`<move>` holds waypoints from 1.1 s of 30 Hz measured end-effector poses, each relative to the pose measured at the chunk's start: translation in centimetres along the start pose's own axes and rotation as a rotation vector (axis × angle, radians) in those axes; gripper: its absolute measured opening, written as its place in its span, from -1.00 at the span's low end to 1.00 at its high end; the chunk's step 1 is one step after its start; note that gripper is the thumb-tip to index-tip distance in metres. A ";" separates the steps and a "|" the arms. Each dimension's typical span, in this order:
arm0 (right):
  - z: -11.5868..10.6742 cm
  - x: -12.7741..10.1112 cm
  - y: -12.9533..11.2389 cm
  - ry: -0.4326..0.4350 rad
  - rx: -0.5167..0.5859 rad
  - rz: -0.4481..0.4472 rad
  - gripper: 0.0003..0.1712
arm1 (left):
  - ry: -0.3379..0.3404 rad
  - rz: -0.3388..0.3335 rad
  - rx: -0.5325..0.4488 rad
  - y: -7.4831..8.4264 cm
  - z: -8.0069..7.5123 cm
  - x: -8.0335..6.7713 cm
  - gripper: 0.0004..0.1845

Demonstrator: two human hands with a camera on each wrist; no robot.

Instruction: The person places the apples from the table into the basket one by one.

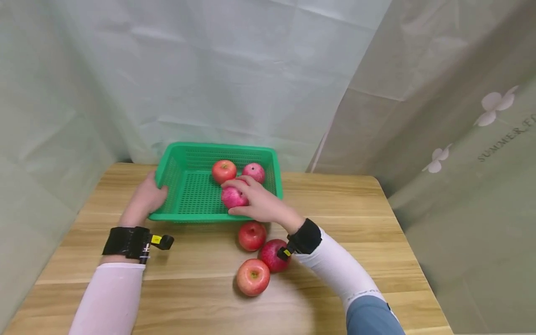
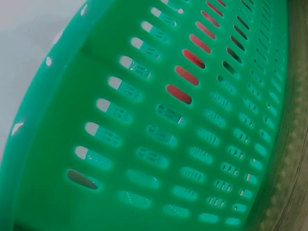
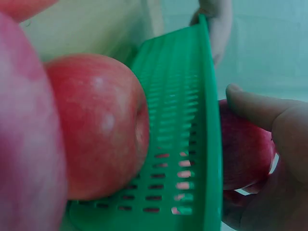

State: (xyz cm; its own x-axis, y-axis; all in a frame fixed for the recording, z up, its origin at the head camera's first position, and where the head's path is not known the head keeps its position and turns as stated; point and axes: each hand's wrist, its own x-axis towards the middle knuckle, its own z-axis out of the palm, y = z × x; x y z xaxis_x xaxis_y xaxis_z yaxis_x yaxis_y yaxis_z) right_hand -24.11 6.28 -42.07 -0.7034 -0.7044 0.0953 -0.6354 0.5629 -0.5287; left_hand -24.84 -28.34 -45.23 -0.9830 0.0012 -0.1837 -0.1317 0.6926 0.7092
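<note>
My left hand (image 1: 147, 194) grips the left wall of a green plastic basket (image 1: 197, 217), thumb over the rim and fingers outside. Inside the basket's right half, my right hand (image 1: 264, 203) holds a pinkish-red apple (image 1: 234, 197), its fingers curved over the top and the thumb at the near side. In the right wrist view, that apple (image 3: 245, 149) sits just past the basket wall, with the thumb against it. Behind it in the basket lie a lighter red apple (image 1: 224, 171) and a pink apple (image 1: 253, 172). More red shows under the fingers, mostly hidden.
On the wooden table (image 1: 188, 298), three apples lie before the basket: a red one (image 1: 252, 236) by its front wall, a dark red one (image 1: 274, 255) partly behind the right wrist strap, and a paler one (image 1: 253, 277) nearest me. A pale curtain (image 1: 234, 79) hangs behind the table.
</note>
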 end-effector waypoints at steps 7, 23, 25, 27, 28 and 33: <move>1.0 1.3 -0.7 -0.003 0.023 0.067 -0.09 | -0.007 -0.002 -0.025 0.2 0.2 0.0 -0.32; 3.6 2.8 -1.7 -0.003 -0.019 0.181 -0.07 | -0.009 -0.001 -0.034 -0.1 0.0 -0.4 -0.30; 3.7 2.9 -1.8 0.000 -0.022 0.180 -0.08 | -0.006 0.001 -0.039 -0.1 0.0 -0.4 -0.31; 3.8 2.9 -1.9 -0.001 -0.024 0.182 -0.08 | -0.007 0.003 -0.042 -0.1 -0.1 -0.5 -0.31; 3.8 3.0 -2.0 -0.004 -0.026 0.186 -0.08 | -0.007 0.003 -0.043 -0.1 -0.1 -0.5 -0.32; 4.3 3.1 -2.2 -0.020 -0.039 0.200 -0.15 | -0.009 0.001 -0.043 -0.1 0.1 -0.5 -0.32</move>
State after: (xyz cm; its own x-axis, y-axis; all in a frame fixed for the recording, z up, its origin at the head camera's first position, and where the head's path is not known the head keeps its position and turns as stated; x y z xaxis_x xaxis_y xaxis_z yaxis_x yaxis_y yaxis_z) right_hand -23.51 0.98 -44.18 -0.8106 -0.5851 -0.0247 -0.4961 0.7084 -0.5020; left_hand -24.32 -28.39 -45.27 -0.9820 0.0090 -0.1888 -0.1359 0.6608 0.7382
